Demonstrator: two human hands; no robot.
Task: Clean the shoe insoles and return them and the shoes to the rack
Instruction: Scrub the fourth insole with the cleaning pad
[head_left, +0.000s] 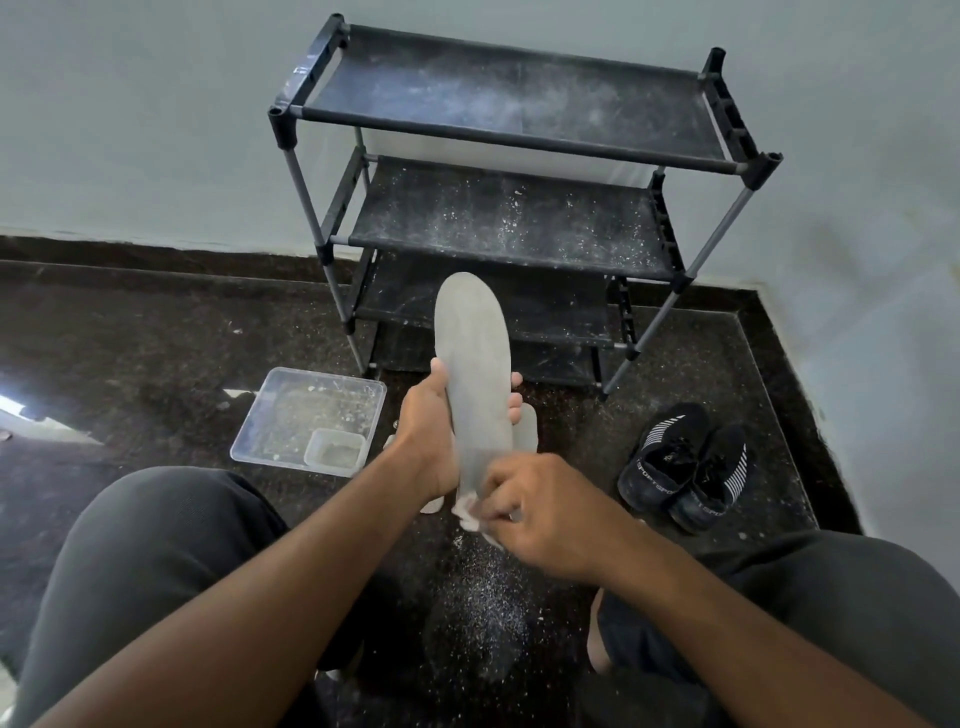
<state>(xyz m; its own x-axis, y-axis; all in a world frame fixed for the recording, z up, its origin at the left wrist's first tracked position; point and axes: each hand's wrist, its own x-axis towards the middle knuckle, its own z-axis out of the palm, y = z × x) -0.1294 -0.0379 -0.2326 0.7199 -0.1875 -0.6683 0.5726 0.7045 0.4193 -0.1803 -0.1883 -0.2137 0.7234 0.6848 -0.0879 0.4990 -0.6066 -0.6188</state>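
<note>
A grey insole stands almost upright in front of me, toe end up. My left hand grips it from behind, thumb on one edge and fingertips on the other. My right hand pinches a small white cloth against the insole's heel end. A second grey insole lies on the floor behind the first, mostly hidden. A pair of black sport shoes sits side by side on the floor to the right. The black shoe rack stands against the wall, its dusty shelves bare.
A clear plastic tray holding a smaller tub rests on the dark floor at left. White powder is scattered on the floor between my knees. Pale walls meet in a corner at right.
</note>
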